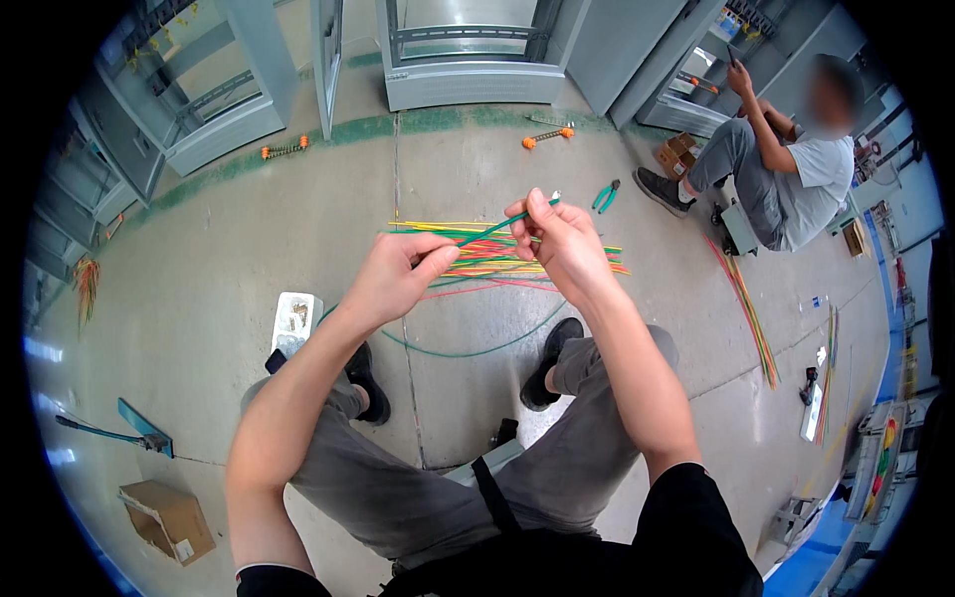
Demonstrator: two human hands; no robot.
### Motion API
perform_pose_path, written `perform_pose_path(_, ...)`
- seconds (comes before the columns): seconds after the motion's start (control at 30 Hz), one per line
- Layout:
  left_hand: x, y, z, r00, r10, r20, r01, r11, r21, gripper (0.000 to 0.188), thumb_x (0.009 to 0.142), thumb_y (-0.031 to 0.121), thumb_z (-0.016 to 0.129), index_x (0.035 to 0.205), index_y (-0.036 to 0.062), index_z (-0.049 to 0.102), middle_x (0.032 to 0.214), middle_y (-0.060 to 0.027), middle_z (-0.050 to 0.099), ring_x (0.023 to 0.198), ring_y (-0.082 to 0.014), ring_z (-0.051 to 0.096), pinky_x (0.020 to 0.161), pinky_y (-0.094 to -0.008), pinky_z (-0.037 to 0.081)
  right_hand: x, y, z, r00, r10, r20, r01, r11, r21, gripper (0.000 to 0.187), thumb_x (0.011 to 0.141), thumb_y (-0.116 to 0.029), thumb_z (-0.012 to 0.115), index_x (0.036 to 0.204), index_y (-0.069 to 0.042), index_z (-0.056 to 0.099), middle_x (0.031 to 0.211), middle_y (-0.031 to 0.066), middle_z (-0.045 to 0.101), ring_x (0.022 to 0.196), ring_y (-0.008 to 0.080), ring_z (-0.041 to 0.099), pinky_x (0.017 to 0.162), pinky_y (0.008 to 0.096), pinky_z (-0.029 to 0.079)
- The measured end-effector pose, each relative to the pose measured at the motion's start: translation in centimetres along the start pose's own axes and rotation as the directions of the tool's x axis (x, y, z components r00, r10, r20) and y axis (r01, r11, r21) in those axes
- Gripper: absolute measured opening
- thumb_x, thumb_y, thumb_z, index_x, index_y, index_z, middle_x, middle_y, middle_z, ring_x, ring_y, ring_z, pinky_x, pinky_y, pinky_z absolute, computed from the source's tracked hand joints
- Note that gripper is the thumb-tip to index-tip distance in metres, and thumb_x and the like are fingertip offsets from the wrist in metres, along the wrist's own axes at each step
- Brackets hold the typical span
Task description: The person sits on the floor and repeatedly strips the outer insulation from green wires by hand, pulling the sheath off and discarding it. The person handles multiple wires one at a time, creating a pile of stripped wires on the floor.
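Pliers (609, 193) are seen at two o'clock from the green wire (492, 230), a tray (282, 320) at eight, loose wires (487, 265) beneath. The green wire is tightly pinched by left hand (400, 271) and right hand (562, 242) fingertips, its tip (555, 197) apparently metal.

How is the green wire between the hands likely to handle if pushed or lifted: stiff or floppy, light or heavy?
The green wire looks thin, so it is probably light. Its short span between the left hand and right hand runs nearly straight, suggesting some stiffness. Pushed end-on, it would likely bow, being so slender.
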State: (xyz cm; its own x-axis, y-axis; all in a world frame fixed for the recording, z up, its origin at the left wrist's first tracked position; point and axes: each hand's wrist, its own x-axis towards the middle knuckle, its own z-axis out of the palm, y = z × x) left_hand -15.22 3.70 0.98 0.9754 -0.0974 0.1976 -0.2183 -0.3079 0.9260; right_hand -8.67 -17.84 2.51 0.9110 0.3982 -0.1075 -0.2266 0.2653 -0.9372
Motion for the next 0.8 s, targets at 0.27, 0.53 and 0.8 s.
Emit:
perform_pose_path(0.27,0.0,1.0,0.2,0.994,0.086,-0.067,-0.06,0.947,0.316,0.018,0.086,0.013,0.065,0.093,-0.0024,0.068,0.072,-0.0164,0.066,0.056,-0.0135,0.058,0.053,-0.0312,0.044,0.3,0.9,-0.1,0.988,-0.152,0.014,0.152,0.968,-0.202,0.034,0.097,-0.028,0.052,0.093,0.003,0.064,0.076,0.0036,0.059,0.065,0.0089,0.05,0.06,0.0237,0.044)
perform_pose_path(0.53,-0.6,1.2,-2.0,0.996,-0.079,0.044,0.081,0.996,-0.043,0.02,0.089,0.015,0.064,0.093,-0.0033,0.069,0.068,-0.0053,0.065,0.058,-0.0078,0.051,0.053,-0.0271,0.043,0.9,-2.5,-3.5,0.978,-0.148,-0.146,0.176,0.964,0.199,0.04,0.098,-0.035,0.049,0.085,0.002,0.057,0.069,0.0034,0.051,0.059,0.011,0.042,0.054,0.025,0.036)
perform_pose_path(0.8,-1.1,1.9,-0.9,0.999,0.014,-0.043,-0.005,0.981,0.193,0.021,0.089,0.017,0.064,0.091,-0.0039,0.068,0.059,-0.0013,0.052,0.056,-0.0065,0.041,0.05,-0.0254,0.034,0.3,-0.6,-1.2,0.987,-0.158,-0.032,0.155,0.985,-0.073,0.029,0.095,-0.026,0.057,0.085,0.001,0.065,0.07,0.0018,0.059,0.057,0.0085,0.052,0.054,0.0225,0.042)
